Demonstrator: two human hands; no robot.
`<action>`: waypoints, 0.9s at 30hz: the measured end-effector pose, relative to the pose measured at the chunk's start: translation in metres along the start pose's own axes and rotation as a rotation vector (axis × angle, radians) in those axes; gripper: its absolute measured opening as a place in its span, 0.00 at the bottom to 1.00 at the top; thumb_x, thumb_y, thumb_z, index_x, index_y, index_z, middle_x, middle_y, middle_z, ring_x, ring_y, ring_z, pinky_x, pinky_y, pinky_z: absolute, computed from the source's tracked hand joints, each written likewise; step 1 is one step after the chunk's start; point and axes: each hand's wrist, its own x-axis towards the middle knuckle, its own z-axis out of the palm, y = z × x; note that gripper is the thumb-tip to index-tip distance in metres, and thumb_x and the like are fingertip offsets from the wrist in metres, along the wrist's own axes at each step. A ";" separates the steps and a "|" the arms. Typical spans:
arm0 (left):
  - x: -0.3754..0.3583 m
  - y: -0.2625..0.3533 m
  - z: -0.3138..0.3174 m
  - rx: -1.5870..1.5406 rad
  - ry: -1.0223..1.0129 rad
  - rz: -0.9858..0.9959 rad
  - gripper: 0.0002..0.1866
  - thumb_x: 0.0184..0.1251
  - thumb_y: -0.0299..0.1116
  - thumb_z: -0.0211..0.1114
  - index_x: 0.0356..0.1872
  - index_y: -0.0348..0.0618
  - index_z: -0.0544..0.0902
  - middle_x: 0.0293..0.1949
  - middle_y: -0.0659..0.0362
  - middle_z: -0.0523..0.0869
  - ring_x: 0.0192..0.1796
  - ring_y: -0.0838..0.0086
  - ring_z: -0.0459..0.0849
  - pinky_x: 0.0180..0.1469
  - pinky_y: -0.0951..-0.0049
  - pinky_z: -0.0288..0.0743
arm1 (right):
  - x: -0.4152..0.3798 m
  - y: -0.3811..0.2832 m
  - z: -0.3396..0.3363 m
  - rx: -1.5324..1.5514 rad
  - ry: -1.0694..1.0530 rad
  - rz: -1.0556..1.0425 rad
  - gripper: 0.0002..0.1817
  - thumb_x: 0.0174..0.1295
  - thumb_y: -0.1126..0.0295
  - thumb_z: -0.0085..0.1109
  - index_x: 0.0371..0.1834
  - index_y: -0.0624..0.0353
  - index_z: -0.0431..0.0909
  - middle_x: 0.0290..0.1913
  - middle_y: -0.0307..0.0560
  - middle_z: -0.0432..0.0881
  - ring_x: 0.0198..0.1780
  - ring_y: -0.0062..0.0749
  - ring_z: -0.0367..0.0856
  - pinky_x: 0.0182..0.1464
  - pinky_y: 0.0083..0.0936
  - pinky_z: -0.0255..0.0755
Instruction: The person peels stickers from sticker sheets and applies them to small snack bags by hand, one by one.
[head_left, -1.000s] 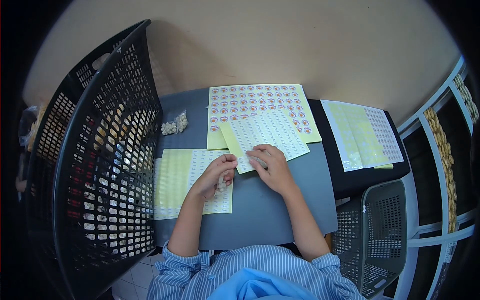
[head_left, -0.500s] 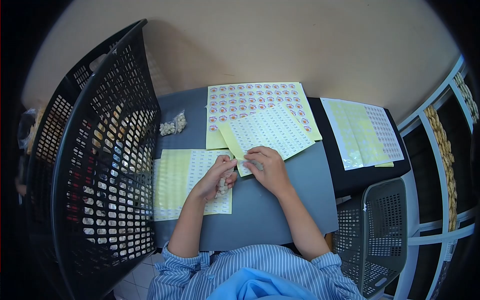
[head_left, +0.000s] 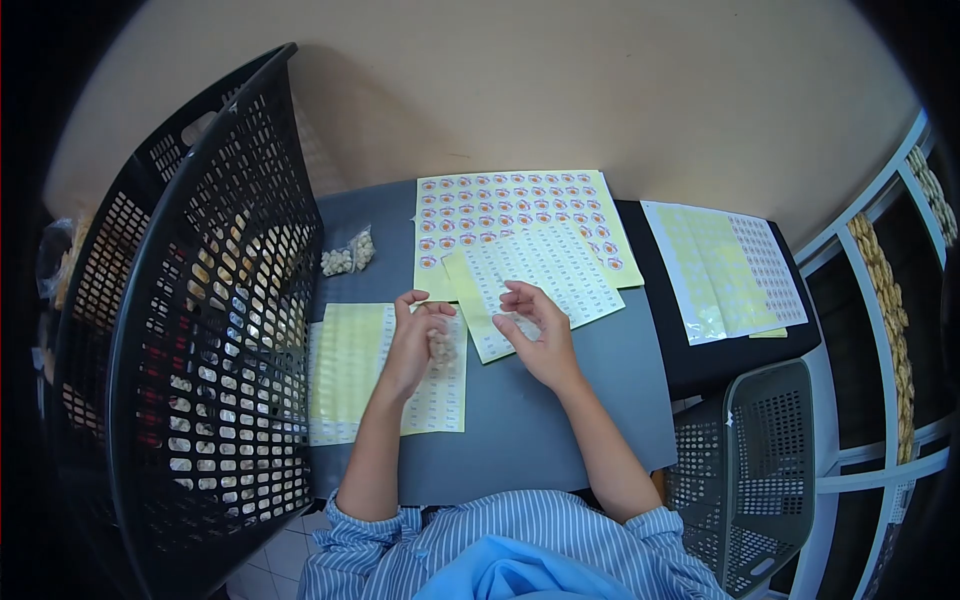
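Observation:
My left hand (head_left: 412, 345) grips a small clear bag of pale, rounded pieces (head_left: 442, 347), which is blurred and hangs by the fingers. Below that hand lies a sheet of small labels (head_left: 435, 405) with a bare yellow backing part. My right hand (head_left: 540, 335) is open, thumb and fingers apart, over the lower left of another sheet of small labels (head_left: 550, 270). Whether a single label clings to its fingertips cannot be made out. Behind, a sheet of round red-orange stickers (head_left: 470, 195) is partly covered by that label sheet.
Another clear bag of pale pieces (head_left: 347, 255) rests on the grey tabletop (head_left: 540, 440). A tall black basket (head_left: 215, 300) full of packed goods stands at the left. On the right are a part-used sticker sheet (head_left: 725, 270), a dark green basket (head_left: 770, 450) and a rack (head_left: 890, 380).
My hands have moved apart. The left has shifted a little left and up with the bag, while the right has drawn right and its fingers have spread.

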 end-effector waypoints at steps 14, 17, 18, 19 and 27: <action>0.000 -0.024 0.022 0.220 -0.201 0.190 0.09 0.63 0.25 0.55 0.44 0.37 0.72 0.39 0.60 0.78 0.41 0.82 0.76 0.42 0.82 0.71 | -0.003 -0.010 -0.001 0.413 0.022 0.312 0.26 0.52 0.80 0.59 0.56 0.61 0.63 0.36 0.45 0.78 0.37 0.23 0.79 0.36 0.18 0.74; 0.000 -0.023 0.024 0.203 -0.103 0.174 0.08 0.64 0.30 0.55 0.39 0.36 0.77 0.35 0.61 0.81 0.36 0.84 0.76 0.38 0.83 0.71 | -0.002 -0.016 0.002 0.309 0.137 0.202 0.18 0.52 0.79 0.58 0.48 0.62 0.70 0.46 0.47 0.75 0.44 0.26 0.77 0.39 0.19 0.74; -0.001 -0.020 0.024 0.225 -0.075 0.158 0.09 0.65 0.31 0.55 0.38 0.36 0.77 0.34 0.61 0.81 0.35 0.85 0.77 0.37 0.83 0.71 | -0.001 -0.014 0.000 0.310 0.136 0.204 0.18 0.52 0.79 0.58 0.48 0.62 0.70 0.46 0.47 0.75 0.44 0.26 0.77 0.39 0.19 0.74; -0.002 -0.018 0.024 0.246 -0.046 0.143 0.09 0.66 0.32 0.54 0.38 0.36 0.78 0.33 0.61 0.82 0.33 0.85 0.77 0.36 0.83 0.71 | 0.000 -0.010 -0.004 0.273 0.107 0.137 0.13 0.53 0.78 0.58 0.43 0.62 0.72 0.48 0.47 0.73 0.47 0.28 0.75 0.40 0.20 0.74; -0.004 -0.018 0.027 0.449 0.016 0.255 0.11 0.65 0.33 0.54 0.34 0.36 0.80 0.25 0.64 0.78 0.28 0.87 0.71 0.31 0.84 0.65 | -0.002 -0.011 -0.008 0.046 -0.090 0.066 0.05 0.51 0.72 0.59 0.27 0.63 0.78 0.50 0.49 0.74 0.53 0.37 0.72 0.55 0.29 0.63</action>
